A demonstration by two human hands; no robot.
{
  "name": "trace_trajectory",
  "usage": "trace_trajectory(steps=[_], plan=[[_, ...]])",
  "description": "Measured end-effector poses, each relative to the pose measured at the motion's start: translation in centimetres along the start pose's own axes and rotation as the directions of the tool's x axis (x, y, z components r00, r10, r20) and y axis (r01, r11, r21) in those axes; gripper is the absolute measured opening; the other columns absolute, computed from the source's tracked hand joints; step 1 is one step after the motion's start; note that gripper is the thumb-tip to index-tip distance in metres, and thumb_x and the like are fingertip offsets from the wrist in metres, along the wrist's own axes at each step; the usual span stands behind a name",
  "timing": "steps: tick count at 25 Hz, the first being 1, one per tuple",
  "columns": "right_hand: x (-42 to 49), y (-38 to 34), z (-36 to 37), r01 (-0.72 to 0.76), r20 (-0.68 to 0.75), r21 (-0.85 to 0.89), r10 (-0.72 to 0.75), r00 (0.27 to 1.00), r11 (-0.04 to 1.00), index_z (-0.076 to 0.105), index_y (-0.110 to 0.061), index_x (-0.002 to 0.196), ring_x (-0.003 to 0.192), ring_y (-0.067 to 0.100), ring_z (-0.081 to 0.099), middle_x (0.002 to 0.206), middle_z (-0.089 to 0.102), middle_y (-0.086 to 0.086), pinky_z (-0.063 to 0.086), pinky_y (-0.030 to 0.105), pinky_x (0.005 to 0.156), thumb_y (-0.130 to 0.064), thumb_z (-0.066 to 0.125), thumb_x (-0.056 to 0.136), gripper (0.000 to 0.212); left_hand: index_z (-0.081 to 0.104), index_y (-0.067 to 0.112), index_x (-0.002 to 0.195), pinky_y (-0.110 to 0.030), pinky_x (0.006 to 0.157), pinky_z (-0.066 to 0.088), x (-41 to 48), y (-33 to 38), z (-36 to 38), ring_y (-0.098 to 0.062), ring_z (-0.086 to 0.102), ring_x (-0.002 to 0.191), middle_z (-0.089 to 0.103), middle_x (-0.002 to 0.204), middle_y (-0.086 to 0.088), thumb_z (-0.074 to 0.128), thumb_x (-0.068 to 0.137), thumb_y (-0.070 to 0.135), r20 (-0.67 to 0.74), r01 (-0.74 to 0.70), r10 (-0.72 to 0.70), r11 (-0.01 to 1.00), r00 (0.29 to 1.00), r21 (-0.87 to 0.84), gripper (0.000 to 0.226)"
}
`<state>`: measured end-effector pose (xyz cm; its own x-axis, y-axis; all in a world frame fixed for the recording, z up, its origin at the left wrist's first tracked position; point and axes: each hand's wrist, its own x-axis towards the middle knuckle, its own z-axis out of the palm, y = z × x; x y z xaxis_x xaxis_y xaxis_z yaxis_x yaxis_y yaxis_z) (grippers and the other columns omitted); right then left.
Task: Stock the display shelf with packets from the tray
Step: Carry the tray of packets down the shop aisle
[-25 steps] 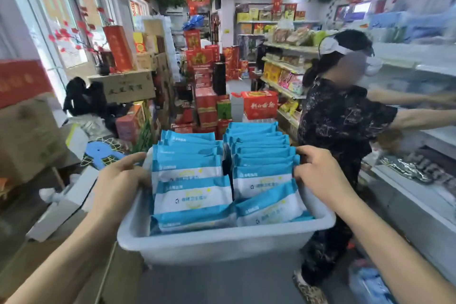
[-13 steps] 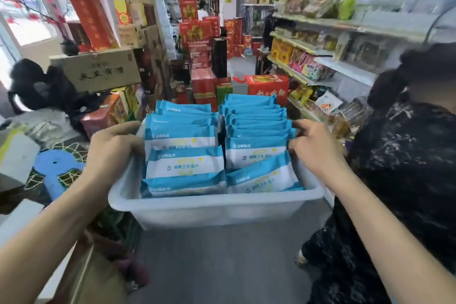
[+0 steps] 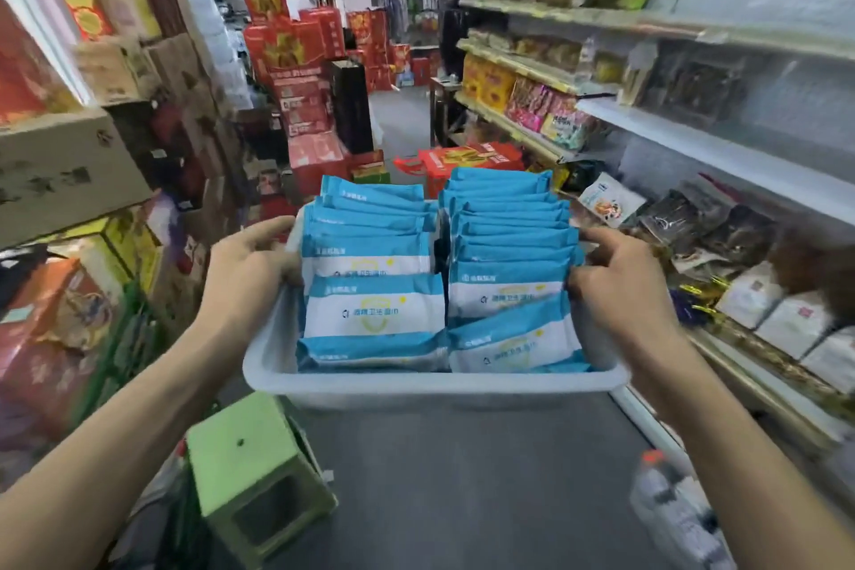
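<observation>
A white plastic tray [image 3: 430,389] hangs in front of me at waist height, carried between both hands. It holds two rows of blue-and-white packets [image 3: 374,315], standing on edge and packed tight. My left hand [image 3: 245,273] grips the tray's left rim, fingers curled over the edge. My right hand [image 3: 615,287] grips the right rim, with the fingers inside against the right row of packets. The display shelf [image 3: 721,153] runs along the right side, its white boards holding snack bags and dark packets.
Stacks of red gift boxes [image 3: 296,74] and cardboard cartons [image 3: 60,171] line the left side and the aisle's far end. A green stool [image 3: 254,481] stands on the grey floor at lower left. A plastic bottle [image 3: 671,509] lies at lower right.
The view has moved forward down the aisle with the tray. The person in dark clothing on the right is out of view. Both hands keep their hold on the tray's rims.
</observation>
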<state>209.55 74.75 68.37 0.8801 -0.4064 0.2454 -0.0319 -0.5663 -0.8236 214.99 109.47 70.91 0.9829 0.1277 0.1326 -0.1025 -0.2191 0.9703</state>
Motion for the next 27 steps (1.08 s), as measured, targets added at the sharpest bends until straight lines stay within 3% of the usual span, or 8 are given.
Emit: trace_trajectory(steps=[5,10,13,16,19,21,23,27], plan=[[14.5,3.5,3.5,-0.021,-0.078,-0.068,0.016,0.997,0.997,0.069,-0.03,0.128,0.089,0.013,0.071,0.103,0.077,-0.009,0.06,0.039,0.08,-0.012,0.063,0.074,0.057,0.075,0.036,0.092,-0.014,0.064,0.053,14.6,-1.6,8.4,-0.001,0.066,0.072,0.07,0.068,0.017,0.053,0.069,-0.019,0.13,-0.016,0.019,0.999,0.991,-0.031,0.064],[30.7,9.1,7.0,-0.022,-0.062,-0.069,0.018,0.998,0.997,0.072,-0.024,0.125,0.076,0.013,0.067,0.085,0.074,-0.005,0.051,0.03,0.064,-0.004,0.062,0.075,0.055,0.078,0.031,0.096,-0.014,0.058,0.051,28.9,-3.5,18.1,-0.002,0.062,0.061,0.063,0.059,0.015,0.05,0.066,-0.024,0.162,0.055,-0.039,0.994,0.986,-0.096,0.068],[41.6,11.9,9.3,-0.032,-0.001,-0.084,0.032,0.999,0.996,0.07,-0.026,0.129,0.084,0.015,0.066,0.101,0.076,-0.001,0.05,0.03,0.072,-0.004,0.063,0.075,0.059,0.08,0.028,0.097,-0.016,0.056,0.052,37.6,-3.6,23.9,-0.005,0.064,0.06,0.061,0.06,0.008,0.048,0.069,-0.023,0.164,0.101,-0.08,0.987,0.983,-0.124,0.066],[51.3,13.7,11.5,-0.035,0.005,-0.101,0.036,0.999,0.994,0.068,-0.027,0.131,0.093,0.018,0.067,0.106,0.075,-0.004,0.056,0.039,0.083,-0.004,0.064,0.076,0.06,0.079,0.027,0.106,-0.022,0.062,0.053,45.9,-5.2,28.3,-0.007,0.071,0.075,0.075,0.08,0.009,0.047,0.074,-0.017,0.172,0.136,-0.115,0.984,0.978,-0.112,0.063],[60.2,16.4,13.9,-0.047,0.009,-0.119,0.048,0.999,0.992,0.069,-0.026,0.13,0.09,0.018,0.067,0.101,0.076,-0.003,0.056,0.039,0.081,-0.003,0.065,0.076,0.058,0.077,0.034,0.113,-0.029,0.065,0.044,55.1,-7.5,32.6,-0.019,0.068,0.081,0.079,0.105,0.006,0.049,0.079,-0.005,0.159,0.149,-0.133,0.985,0.978,-0.093,0.059],[67.0,18.7,16.1,-0.061,0.015,-0.141,0.064,0.998,0.988,0.069,-0.027,0.129,0.09,0.015,0.068,0.099,0.076,-0.005,0.057,0.04,0.082,-0.005,0.065,0.076,0.058,0.077,0.038,0.107,-0.023,0.054,0.041,61.8,-9.5,36.1,-0.008,0.058,0.064,0.079,0.09,0.012,0.049,0.083,-0.005,0.147,0.164,-0.151,0.983,0.977,-0.078,0.057],[73.7,21.7,18.7,-0.069,0.033,-0.162,0.075,0.997,0.984,0.066,-0.029,0.133,0.093,0.015,0.068,0.104,0.076,-0.007,0.058,0.044,0.084,-0.008,0.064,0.075,0.061,0.074,0.034,0.114,-0.022,0.047,0.038,68.5,-12.0,39.6,-0.009,0.051,0.057,0.074,0.077,0.009,0.049,0.085,-0.006,0.147,0.189,-0.175,0.978,0.973,-0.088,0.056],[85.6,25.1,22.8,-0.115,0.079,-0.232,0.137,0.987,0.966,0.053,-0.035,0.144,0.101,0.022,0.067,0.116,0.073,-0.003,0.058,0.05,0.086,-0.013,0.065,0.08,0.069,0.073,0.033,0.122,-0.022,0.045,0.036,79.9,-15.6,45.3,-0.011,0.046,0.053,0.066,0.079,-0.002,0.049,0.091,0.003,0.21,0.217,-0.195,0.972,0.958,-0.091,0.049]])
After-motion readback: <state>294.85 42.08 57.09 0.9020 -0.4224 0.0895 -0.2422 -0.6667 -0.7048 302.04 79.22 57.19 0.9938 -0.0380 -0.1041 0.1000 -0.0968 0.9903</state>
